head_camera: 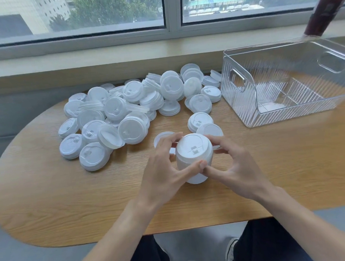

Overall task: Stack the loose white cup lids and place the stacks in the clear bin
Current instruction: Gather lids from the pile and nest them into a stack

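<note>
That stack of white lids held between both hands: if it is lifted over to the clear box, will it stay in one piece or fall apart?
The stack of lids looks nested, so it probably holds together if kept upright. It is taller than wide, so tilted it may slide apart. The left hand and right hand both wrap it, which suggests thin, light plastic needing steadying. The clear bin appears empty.

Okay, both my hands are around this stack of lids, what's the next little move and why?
Probably reach your right hand to the nearest loose lid just behind and add it on top. The stack between your hands looks short, the left hand can steady it, the clear bin holds no lids yet, and a big pile remains.
</note>
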Motion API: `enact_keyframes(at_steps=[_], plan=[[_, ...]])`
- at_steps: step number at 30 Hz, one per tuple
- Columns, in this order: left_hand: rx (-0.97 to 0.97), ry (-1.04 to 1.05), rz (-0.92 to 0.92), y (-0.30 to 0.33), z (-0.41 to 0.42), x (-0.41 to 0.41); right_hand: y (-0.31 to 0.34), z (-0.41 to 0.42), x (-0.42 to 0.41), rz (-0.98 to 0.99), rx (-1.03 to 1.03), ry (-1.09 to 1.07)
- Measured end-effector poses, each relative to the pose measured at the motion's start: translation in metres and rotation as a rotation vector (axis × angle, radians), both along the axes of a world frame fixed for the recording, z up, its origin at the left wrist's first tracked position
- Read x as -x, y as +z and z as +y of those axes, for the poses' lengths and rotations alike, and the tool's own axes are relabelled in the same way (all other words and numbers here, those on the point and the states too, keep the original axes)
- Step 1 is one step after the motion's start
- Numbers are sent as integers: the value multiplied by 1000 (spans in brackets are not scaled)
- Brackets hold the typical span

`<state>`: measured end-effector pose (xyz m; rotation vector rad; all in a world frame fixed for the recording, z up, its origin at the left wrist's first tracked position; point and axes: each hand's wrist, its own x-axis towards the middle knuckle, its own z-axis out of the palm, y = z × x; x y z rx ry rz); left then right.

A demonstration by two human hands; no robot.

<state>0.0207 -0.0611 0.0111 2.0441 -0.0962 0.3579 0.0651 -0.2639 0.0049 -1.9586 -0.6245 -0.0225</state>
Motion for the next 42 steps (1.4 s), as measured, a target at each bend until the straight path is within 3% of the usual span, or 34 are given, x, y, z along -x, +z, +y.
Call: enact_keyframes(at_steps=[8, 13, 16, 32, 42], plan=[[-84, -64, 8, 6, 8, -5, -11, -4, -1, -3, 5, 45], [-107, -127, 36, 10, 13, -7, -6, -3, -3, 68, -165, 99], [-115, -152, 36, 12, 13, -8, -4, 6, -5, 56, -166, 62], [249, -180, 125, -23, 10, -7, -28, 19, -2, 103, -262, -21], [222, -166, 130, -29, 8, -7, -28, 16, -5, 106, -209, -37]])
